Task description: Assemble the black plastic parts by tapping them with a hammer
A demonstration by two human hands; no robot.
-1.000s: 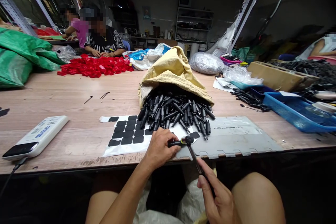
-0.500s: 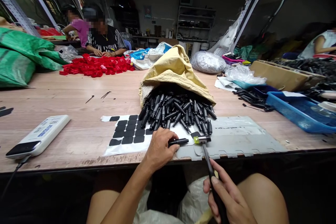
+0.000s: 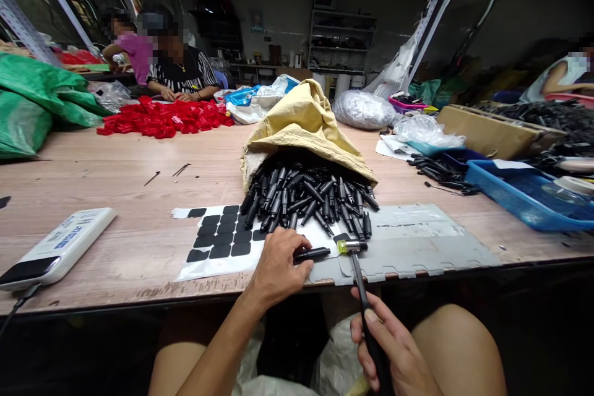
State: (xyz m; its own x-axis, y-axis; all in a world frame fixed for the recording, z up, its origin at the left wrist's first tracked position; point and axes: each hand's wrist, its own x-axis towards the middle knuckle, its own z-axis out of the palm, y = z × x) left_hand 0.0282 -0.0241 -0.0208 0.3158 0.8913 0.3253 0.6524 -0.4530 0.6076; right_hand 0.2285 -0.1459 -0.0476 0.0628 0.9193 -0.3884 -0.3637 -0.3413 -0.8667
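Note:
Between the thumb and fingers of my left hand (image 3: 281,263) lies a black pen-like tube (image 3: 315,253), held sideways just above the table's front edge. My right hand (image 3: 387,340) is wrapped round the dark handle of a small hammer (image 3: 353,247) with a yellow-green tip on one end of its metal head. The yellow tip is close to the tube's right end; whether they touch I cannot tell. Behind both hands, a heap of similar black tubes (image 3: 306,201) spills from a yellow woven sack (image 3: 301,117). Black rounded-square stickers (image 3: 223,239) on a white sheet lie left of my left hand.
A grey board (image 3: 427,241) lies along the front edge at right, with a blue tray (image 3: 529,195) beyond. At left are a white power bank (image 3: 60,247) and green sacks (image 3: 41,99). Red parts (image 3: 167,116) are piled before a co-worker (image 3: 180,71).
The whole view has shifted slightly, so things appear a little further left. Both hands keep their grips, and the hammer head stays near the tube's end.

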